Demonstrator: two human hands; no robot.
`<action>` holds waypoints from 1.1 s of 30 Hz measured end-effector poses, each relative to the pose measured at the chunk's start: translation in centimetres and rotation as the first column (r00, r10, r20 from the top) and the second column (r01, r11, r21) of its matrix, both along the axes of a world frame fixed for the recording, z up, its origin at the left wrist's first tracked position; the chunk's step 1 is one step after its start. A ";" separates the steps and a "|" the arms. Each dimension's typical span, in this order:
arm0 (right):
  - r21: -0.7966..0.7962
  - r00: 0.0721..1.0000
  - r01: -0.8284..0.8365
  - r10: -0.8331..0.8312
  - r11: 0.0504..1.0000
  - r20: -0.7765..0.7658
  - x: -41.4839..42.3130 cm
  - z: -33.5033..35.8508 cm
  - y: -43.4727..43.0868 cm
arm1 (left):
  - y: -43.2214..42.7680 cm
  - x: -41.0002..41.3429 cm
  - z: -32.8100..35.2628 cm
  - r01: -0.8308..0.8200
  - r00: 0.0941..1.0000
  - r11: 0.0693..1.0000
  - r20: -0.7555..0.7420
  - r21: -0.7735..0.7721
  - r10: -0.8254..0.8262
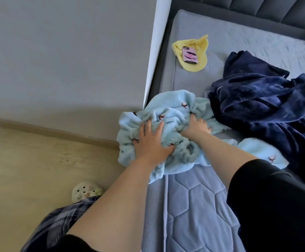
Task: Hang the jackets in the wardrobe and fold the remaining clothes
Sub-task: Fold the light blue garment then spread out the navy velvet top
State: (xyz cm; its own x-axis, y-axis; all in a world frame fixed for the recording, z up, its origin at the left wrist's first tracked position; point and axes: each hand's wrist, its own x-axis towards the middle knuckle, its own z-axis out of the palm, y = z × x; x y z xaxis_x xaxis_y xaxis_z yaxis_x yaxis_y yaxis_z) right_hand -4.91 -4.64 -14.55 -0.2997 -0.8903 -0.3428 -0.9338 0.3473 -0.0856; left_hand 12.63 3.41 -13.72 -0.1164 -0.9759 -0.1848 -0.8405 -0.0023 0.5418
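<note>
Left hand: the left hand lies palm down on the bunched light blue fleece garment. Its fingers are spread a little and bent at the tips, sinking into the folds, and the thumb digs into the cloth on the inner side, so the hand grips a handful of fleece.

Right hand: the right hand is pushed into the same garment, just beside the left hand. Its fingers are curled and buried in the fabric, clamped on a gathered fold; only the knuckles and the back of the hand show.

Light blue fleece garment: crumpled in a heap at the near left corner of the mattress, partly hanging over the edge toward the floor. It bears small dark motifs. One end trails to the right, toward the person's black sleeve.

Dark blue plush garment: the dark blue plush garment lies loose and rumpled on the mattress to the right, touching the light blue one.

Yellow cloth: a yellow cloth lies farther up the mattress, well apart from the hands, with a phone in a pink case resting on it.

Floor side: a pale perforated shoe shows beneath the left forearm, beside plaid trousers. A grey wall rises behind.
</note>
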 end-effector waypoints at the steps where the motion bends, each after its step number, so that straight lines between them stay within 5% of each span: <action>1: -0.004 1.000 0.008 -0.008 1.000 0.007 0.0 0.1 -0.4 | -0.2 -0.2 -0.2 -0.009 1.000 1.000 0.003 -0.011 0.009; 7: -0.267 1.000 -0.005 0.012 0.964 0.026 0.6 -0.6 1.7 | 0.2 -0.2 0.3 -0.067 0.979 0.996 -0.197 -0.051 0.056; 12: -0.315 0.947 0.203 -0.105 0.927 0.302 1.2 1.6 3.8 | 2.2 1.6 1.6 -0.247 0.834 0.967 -0.521 -0.056 0.182; 17: -0.228 0.604 0.552 -0.196 0.802 0.772 2.5 2.6 9.8 | 4.3 2.0 3.2 -0.240 0.912 0.970 -0.352 -0.042 0.211; 24: 0.175 0.032 0.691 -0.272 0.702 0.962 6.2 9.4 12.6 | 8.1 2.8 5.1 -0.333 0.929 0.921 -0.240 -0.204 0.283; 29: 0.149 -0.167 0.458 -0.080 0.876 0.983 12.3 17.4 13.8 | 9.7 4.5 9.7 -0.643 0.710 0.636 -0.643 -0.427 0.287; 33: 0.026 -0.367 0.333 0.104 0.943 0.925 14.7 22.9 14.7 | 9.5 7.4 11.4 -0.681 0.722 0.368 -0.666 -0.633 0.190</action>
State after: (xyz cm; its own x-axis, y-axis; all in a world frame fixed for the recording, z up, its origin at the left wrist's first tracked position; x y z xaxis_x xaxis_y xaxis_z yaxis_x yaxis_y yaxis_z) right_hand 9.76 10.05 8.33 0.1111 -0.9791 -0.1702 0.5325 0.2033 -0.8217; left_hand 20.03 12.91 -2.29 0.5577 -0.5494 0.6222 -0.5375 0.3323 0.7751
